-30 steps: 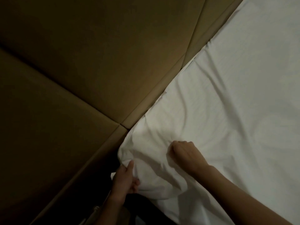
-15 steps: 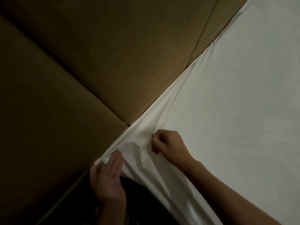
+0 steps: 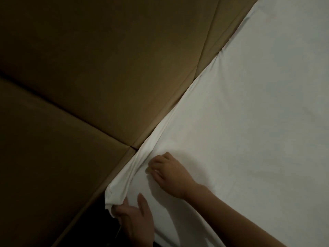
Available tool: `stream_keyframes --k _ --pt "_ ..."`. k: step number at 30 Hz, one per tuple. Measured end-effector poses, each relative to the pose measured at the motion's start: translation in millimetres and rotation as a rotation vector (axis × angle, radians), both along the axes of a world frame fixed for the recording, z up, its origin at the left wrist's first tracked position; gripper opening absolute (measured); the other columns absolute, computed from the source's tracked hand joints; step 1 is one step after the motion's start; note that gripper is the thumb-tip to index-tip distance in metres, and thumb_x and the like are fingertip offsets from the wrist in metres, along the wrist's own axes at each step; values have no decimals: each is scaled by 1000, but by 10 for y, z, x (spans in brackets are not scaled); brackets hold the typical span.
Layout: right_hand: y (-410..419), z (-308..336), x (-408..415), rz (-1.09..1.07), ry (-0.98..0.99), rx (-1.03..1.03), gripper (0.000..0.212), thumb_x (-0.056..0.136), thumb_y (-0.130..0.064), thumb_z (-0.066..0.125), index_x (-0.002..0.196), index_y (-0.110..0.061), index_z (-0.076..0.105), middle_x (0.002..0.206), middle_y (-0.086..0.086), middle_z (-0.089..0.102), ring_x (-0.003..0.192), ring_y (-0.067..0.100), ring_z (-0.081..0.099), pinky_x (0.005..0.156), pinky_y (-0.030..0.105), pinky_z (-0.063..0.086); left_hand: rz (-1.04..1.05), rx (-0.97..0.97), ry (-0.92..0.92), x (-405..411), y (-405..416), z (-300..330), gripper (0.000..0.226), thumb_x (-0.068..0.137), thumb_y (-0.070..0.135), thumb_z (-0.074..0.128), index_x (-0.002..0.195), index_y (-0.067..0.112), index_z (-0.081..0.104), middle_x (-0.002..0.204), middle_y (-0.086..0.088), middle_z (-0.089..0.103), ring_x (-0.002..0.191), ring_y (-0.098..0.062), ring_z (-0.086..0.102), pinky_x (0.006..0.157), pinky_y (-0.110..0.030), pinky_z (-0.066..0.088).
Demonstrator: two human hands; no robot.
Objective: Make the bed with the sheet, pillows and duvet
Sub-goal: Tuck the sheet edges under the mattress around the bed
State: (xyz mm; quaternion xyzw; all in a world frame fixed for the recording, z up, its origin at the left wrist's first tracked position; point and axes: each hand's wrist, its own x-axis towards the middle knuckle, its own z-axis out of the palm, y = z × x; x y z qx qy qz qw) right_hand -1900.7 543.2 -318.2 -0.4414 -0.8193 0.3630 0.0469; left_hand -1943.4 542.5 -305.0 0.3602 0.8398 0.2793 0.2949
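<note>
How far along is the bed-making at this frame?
Done: the white sheet lies smooth up to the padded headboard. In hand: the left hand holds the sheet's corner and the right hand presses nearby. Left: no pillows or duvet in view.

plain white sheet [image 3: 249, 122]; tan-brown padded headboard [image 3: 106, 68], darker seams

Brown padded headboard panels [image 3: 110, 72], seams between them, dim light.

White sheet [image 3: 249, 122] smooth over bed corner
</note>
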Motion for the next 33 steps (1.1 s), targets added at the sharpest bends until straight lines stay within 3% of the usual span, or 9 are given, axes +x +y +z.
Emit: stream_keyframes --k 2,7,10,14,19,22,26,29,33 --pt "-54 -16 16 12 -36 140 44 90 -35 32 120 -20 61 132 3 55 126 24 44 105 42 36 -54 -138 104 -625 -871 -403 78 98 55 20 117 -17 41 103 -43 57 95 -50 59 79 -50 52" --pt "83 -73 120 -189 -440 251 47 91 -42 42 132 -25 54 145 8 46 139 41 29 107 70 19 -310 -321 401 -899 -1325 -622 57 102 37 30 115 -11 58 109 -31 63 98 -40 63 94 -46 40" --pt "166 -99 55 8 -510 231 51 95 -49 37 143 -30 38 156 8 26 146 36 11 108 71 -1 -162 -515 202 -946 -1042 -437 45 101 29 35 142 11 39 139 -17 47 128 -30 45 110 -40 29" --pt "415 -22 26 154 -294 120 48 98 -32 36 145 -27 34 156 0 25 148 22 7 115 59 -9 -162 -704 9 -1041 -833 -192 47 102 33 29 145 14 31 134 -17 48 121 -32 48 99 -35 36" --pt "1051 75 553 21 26 133 49 82 -10 40 129 -8 56 137 13 52 126 27 48 109 40 36 -746 -508 469 -805 -552 353 31 50 26 91 64 13 66 54 -3 58 44 -20 59 39 -26 47" --pt "1649 75 1045 -143 -198 337 47 86 -19 38 130 -14 55 138 8 50 129 28 44 110 42 29 -607 -140 193 -177 168 511 20 95 32 47 104 18 58 99 8 57 92 -7 56 80 -20 43" --pt "2391 -33 1602 -239 -491 318 49 99 -26 33 148 -23 27 157 0 23 145 25 15 118 49 7 -610 -148 51 545 1171 186 56 98 46 32 149 32 15 157 10 14 143 -9 16 116 -29 17" --pt "2806 -138 1832 -226 -553 305 48 102 -38 22 149 -27 21 159 -2 16 147 23 8 118 54 0 -652 -282 198 826 1699 -120 72 97 51 32 151 25 -7 160 5 -9 148 -18 -2 117 -33 5" --pt "3152 -291 1927 -169 -472 384 45 100 -38 26 142 -23 33 152 -2 30 142 17 23 118 50 -1 -457 -197 204 926 1982 -363 76 91 55 44 150 22 11 156 0 19 142 -21 25 115 -40 30"
